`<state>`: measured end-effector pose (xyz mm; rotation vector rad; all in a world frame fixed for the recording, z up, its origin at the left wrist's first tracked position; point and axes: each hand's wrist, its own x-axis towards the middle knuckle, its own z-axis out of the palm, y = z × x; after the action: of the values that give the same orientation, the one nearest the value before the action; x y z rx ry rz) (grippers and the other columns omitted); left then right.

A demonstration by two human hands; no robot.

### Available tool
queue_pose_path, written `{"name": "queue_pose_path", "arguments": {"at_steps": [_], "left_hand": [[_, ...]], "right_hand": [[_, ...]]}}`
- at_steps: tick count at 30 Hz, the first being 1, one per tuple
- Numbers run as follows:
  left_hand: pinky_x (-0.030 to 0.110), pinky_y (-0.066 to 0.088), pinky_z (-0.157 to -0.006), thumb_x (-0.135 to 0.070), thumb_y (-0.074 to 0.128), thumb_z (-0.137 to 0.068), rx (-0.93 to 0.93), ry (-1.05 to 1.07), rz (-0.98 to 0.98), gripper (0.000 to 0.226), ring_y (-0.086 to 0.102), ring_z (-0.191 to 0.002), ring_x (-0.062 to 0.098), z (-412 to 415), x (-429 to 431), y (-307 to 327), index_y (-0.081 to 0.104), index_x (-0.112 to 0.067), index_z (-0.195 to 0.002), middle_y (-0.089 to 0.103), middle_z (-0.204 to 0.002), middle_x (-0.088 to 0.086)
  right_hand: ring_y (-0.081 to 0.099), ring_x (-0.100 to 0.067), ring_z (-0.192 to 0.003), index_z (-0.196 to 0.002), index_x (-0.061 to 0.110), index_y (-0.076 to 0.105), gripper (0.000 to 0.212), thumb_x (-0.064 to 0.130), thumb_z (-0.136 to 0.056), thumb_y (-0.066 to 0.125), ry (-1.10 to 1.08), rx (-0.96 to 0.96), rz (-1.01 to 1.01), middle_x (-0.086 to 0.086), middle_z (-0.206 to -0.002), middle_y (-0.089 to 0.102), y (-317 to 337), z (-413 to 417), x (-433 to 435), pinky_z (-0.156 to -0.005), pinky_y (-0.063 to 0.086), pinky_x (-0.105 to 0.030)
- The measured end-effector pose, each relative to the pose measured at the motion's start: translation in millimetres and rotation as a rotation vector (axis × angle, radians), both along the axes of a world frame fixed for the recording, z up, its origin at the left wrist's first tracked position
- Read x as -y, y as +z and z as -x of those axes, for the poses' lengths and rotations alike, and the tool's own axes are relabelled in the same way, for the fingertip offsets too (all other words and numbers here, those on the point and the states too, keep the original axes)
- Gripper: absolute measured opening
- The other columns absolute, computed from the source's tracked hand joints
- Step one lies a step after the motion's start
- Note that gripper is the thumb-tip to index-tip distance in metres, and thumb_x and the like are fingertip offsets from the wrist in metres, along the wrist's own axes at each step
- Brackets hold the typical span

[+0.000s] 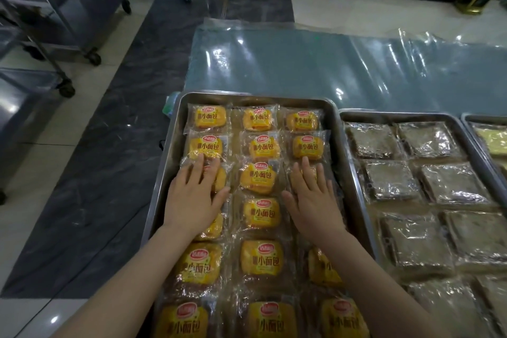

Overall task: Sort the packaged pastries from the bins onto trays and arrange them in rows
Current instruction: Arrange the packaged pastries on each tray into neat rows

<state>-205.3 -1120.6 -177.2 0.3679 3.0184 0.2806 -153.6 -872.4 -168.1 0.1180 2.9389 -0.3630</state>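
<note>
Centre tray (175,129): silver-grey; packets (260,178) yellow, red logo. Right packets (389,181): brown, clear wrap. Upper-left floor (115,145): dark marbled strip.

Single head view, looking forward and steeply down, close over metal tray (175,129); floor beyond.

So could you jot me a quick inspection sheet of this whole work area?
Surface: clear plastic sheet on the floor, under steel trays.
Job's things: left tray holds yellow bread packs in three columns; middle tray holds brown packs.
Clutter: nothing seen.
Hands: left hand and right hand lie flat on packs, fingers spread.
Cables: nothing seen.
Surroundings: wheeled steel rack, tiled floor, third tray at the right edge.
</note>
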Motion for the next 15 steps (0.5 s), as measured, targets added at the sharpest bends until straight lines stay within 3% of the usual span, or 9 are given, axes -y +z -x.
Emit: {"name": "queue_pose_path", "arguments": {"at_steps": [4,7,10,15], "left_hand": [[0.049,0.01,-0.114,-0.067,0.004,-0.086,-0.026,-0.026,0.003,0.072,0.007,-0.143,0.027,21.1,-5.4,7.1,0.017,-0.033,-0.148,0.013,-0.157,0.004],[0.051,0.0,-0.114,-0.069,-0.005,-0.081,0.042,-0.061,0.039,0.078,-0.004,-0.145,0.026,33.4,-14.1,5.4,0.013,-0.034,-0.148,0.003,-0.158,0.003],[0.05,-0.001,-0.114,-0.068,-0.004,-0.083,0.064,-0.046,0.033,0.076,-0.01,-0.144,0.025,36.9,-17.9,1.1,0.008,-0.033,-0.149,-0.006,-0.158,0.003],[0.047,-0.002,-0.116,-0.059,0.006,-0.092,0.029,-0.047,0.008,0.063,-0.012,-0.143,0.023,31.9,-14.2,-3.9,0.001,-0.033,-0.149,-0.01,-0.157,0.003]], "right_hand": [[-0.029,-0.02,-0.139,-0.15,0.027,-0.008,0.069,0.059,-0.092,0.007,0.006,0.017,0.027,0.008,-0.153,-0.026,4.4,6.4,6.2,-0.113,-0.012,-0.04],[-0.029,-0.019,-0.139,-0.148,0.034,-0.013,0.067,0.062,-0.089,0.0,0.148,0.045,0.03,0.01,-0.154,-0.025,7.3,6.6,14.8,-0.113,-0.013,-0.042],[-0.03,-0.02,-0.139,-0.146,0.038,-0.015,0.064,0.064,-0.088,-0.005,0.296,0.059,-0.004,0.01,-0.153,-0.027,4.5,3.6,29.1,-0.112,-0.017,-0.044],[-0.027,-0.021,-0.14,-0.148,0.039,-0.011,0.063,0.062,-0.092,0.006,0.283,0.022,-0.051,0.01,-0.154,-0.024,-0.3,5.6,36.0,-0.112,-0.018,-0.05]]}}
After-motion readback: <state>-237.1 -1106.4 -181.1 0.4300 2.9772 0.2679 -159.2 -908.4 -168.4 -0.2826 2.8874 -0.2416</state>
